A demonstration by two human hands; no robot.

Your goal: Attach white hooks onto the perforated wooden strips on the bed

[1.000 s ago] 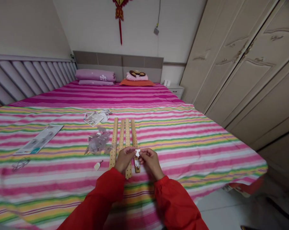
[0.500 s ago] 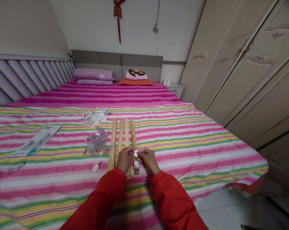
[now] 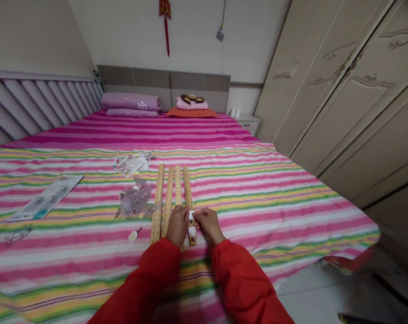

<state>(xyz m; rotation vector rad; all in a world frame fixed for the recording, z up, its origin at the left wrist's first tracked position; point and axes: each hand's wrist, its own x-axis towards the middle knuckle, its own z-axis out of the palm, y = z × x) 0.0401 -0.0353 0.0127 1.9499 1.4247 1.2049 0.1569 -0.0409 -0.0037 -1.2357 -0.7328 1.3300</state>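
A small white hook [image 3: 191, 215] sits over the near part of the rightmost wooden strip [image 3: 188, 186]. My left hand [image 3: 177, 226] pinches its left side, the fingers closed. From the right, my right hand [image 3: 209, 225] holds the other edge between thumb and fingers. Just below, a second white hook [image 3: 192, 232] with a metal prong rests on the same strip's near end. Left of it lie more strips with rows of holes, such as the leftmost wooden strip [image 3: 157, 204]; my left hand partly covers the middle ones.
On the striped bedsheet [image 3: 274, 216], a loose white hook [image 3: 133, 236] lies left of the strips. Beyond it are a crumpled clear bag [image 3: 136, 200] and torn wrappers [image 3: 133, 164]. Farther left lies a flat package [image 3: 48, 198]. A wardrobe [image 3: 352, 99] stands along the right.
The view has shifted slightly, tilting a little downward. Both hands stay at the same white hook, with only slight finger movement.
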